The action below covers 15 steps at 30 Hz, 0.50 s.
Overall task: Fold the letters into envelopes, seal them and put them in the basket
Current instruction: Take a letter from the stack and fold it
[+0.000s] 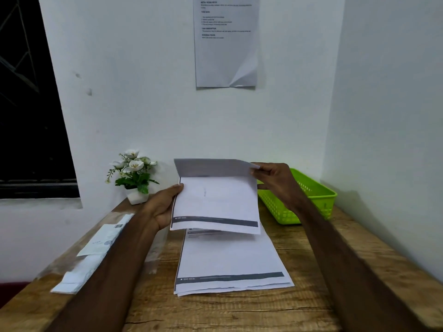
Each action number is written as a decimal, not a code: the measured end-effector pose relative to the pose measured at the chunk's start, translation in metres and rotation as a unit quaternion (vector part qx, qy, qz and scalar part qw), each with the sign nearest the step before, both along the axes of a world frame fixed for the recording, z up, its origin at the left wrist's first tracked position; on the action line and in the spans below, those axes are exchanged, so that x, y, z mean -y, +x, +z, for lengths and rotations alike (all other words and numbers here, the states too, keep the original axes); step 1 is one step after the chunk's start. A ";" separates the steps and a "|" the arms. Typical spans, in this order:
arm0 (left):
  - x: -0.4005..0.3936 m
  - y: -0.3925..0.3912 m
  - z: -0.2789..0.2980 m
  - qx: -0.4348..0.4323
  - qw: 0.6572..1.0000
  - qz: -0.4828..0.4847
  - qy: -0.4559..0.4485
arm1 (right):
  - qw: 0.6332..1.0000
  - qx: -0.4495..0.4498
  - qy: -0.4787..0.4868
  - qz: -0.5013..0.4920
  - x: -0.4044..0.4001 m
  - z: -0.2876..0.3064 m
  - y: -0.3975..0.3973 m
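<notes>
**Above the stack, a letter held mid-fold**

On the rough wooden plank table [239, 312], a stack of white printed letters [230, 262] lies flat. Right of the stack, against the wall, sits the lime-green plastic mesh basket [321, 195]. Left of the stack lies a clear plastic packet of white envelopes [96, 250]. Just above the stack, a white printed letter [215, 202] is held up, its top edge bent toward the person. The left hand [160, 207] grips its left edge; the right hand [275, 180] pinches the folded top corner. Beyond the stack's left, a small white-flowered potted plant [134, 176] stands.
</notes>
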<state>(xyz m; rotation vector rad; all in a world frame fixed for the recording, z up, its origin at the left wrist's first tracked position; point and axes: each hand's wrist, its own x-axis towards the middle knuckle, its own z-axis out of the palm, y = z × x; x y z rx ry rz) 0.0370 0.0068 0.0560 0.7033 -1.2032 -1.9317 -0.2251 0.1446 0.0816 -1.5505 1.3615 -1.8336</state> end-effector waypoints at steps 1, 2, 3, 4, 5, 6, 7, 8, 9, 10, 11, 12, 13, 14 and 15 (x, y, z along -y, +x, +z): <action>0.000 0.001 0.001 -0.015 1.000 0.002 0.002 | 1.000 -0.024 -0.008 -0.003 0.001 0.000 -0.001; 0.000 0.002 0.002 -0.027 1.000 -0.002 0.001 | 0.999 -0.048 -0.020 -0.004 0.003 0.000 -0.001; 0.000 0.002 0.004 -0.036 0.999 -0.009 -0.002 | 0.997 -0.075 -0.035 -0.009 0.003 -0.001 -0.001; -0.001 0.003 0.005 -0.042 0.999 -0.018 -0.008 | 0.992 -0.109 -0.053 -0.024 0.004 -0.001 0.000; -0.001 0.004 0.006 -0.048 0.998 -0.025 -0.016 | 0.986 -0.147 -0.069 -0.049 0.005 -0.002 0.003; -0.002 0.005 0.008 -0.055 0.998 -0.029 -0.023 | 0.976 -0.183 -0.084 -0.078 0.005 -0.003 0.005; -0.002 0.005 0.008 -0.063 0.997 -0.030 -0.027 | 0.965 -0.219 -0.096 -0.108 0.006 -0.005 0.007; -0.001 0.005 0.009 -0.073 0.997 -0.025 -0.026 | 0.950 -0.259 -0.107 -0.137 0.006 -0.007 0.009; 0.000 0.005 0.010 -0.083 0.996 -0.016 -0.022 | 0.934 -0.296 -0.116 -0.163 0.007 -0.008 0.010; 0.002 0.005 0.009 -0.090 0.996 -0.006 -0.015 | 0.919 -0.329 -0.120 -0.183 0.007 -0.009 0.011; 0.003 0.006 0.009 -0.091 0.996 0.001 -0.013 | 0.907 -0.355 -0.118 -0.194 0.006 -0.010 0.011; 0.003 0.005 0.009 -0.087 0.996 -0.002 -0.018 | 0.896 -0.379 -0.111 -0.202 0.005 -0.010 0.012; 0.003 0.005 0.008 -0.078 0.997 -0.002 -0.028 | 0.884 -0.404 -0.104 -0.211 0.003 -0.009 0.013; 0.003 0.004 0.007 -0.074 0.997 0.002 -0.038 | 0.874 -0.425 -0.098 -0.217 0.002 -0.009 0.013; 0.003 0.003 0.005 -0.074 0.996 0.017 -0.050 | 0.865 -0.441 -0.093 -0.221 0.002 -0.010 0.013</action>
